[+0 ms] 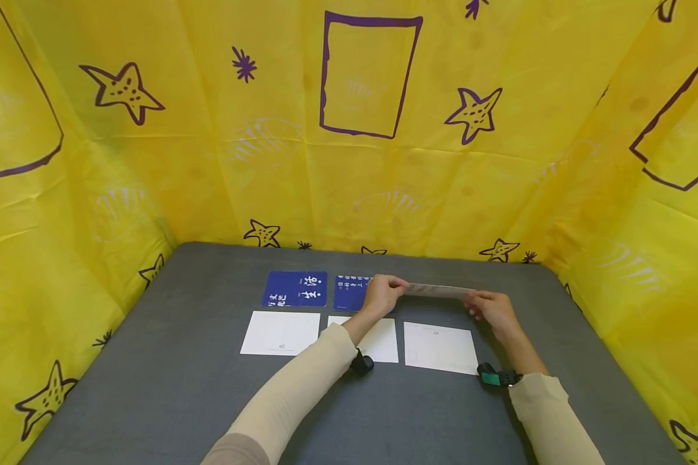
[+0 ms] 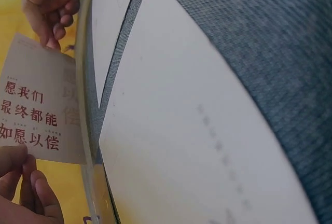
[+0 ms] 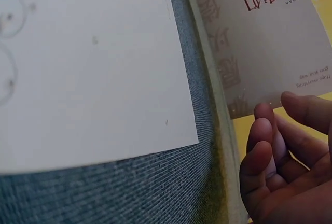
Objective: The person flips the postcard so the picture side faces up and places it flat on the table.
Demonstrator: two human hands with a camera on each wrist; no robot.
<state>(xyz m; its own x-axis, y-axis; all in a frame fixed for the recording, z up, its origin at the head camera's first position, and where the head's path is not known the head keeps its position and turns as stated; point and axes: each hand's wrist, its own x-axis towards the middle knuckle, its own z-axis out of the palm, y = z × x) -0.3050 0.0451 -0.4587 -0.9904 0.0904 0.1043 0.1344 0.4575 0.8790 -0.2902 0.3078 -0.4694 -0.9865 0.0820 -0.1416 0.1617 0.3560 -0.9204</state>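
Note:
Between both hands a pale postcard (image 1: 439, 291) is held up near the back of the table, tilted so the head view sees it almost edge-on. Red Chinese characters cover the face of this postcard (image 2: 31, 110) in the left wrist view. My left hand (image 1: 382, 295) pinches one short edge between thumb and fingers. At the opposite edge my right hand (image 1: 494, 311) pinches a corner, with thumb and index fingertips on the postcard (image 3: 275, 47) in the right wrist view. Beneath the left hand lies a blue card (image 1: 349, 298) with white characters, partly covered.
Another blue card (image 1: 285, 289) lies further left in the back row. In front lie a left white card (image 1: 280, 330), a middle white card (image 1: 380, 339) partly behind the left forearm, and a right white card (image 1: 440, 347). Yellow patterned cloth (image 1: 349, 181) surrounds the grey table (image 1: 151, 387).

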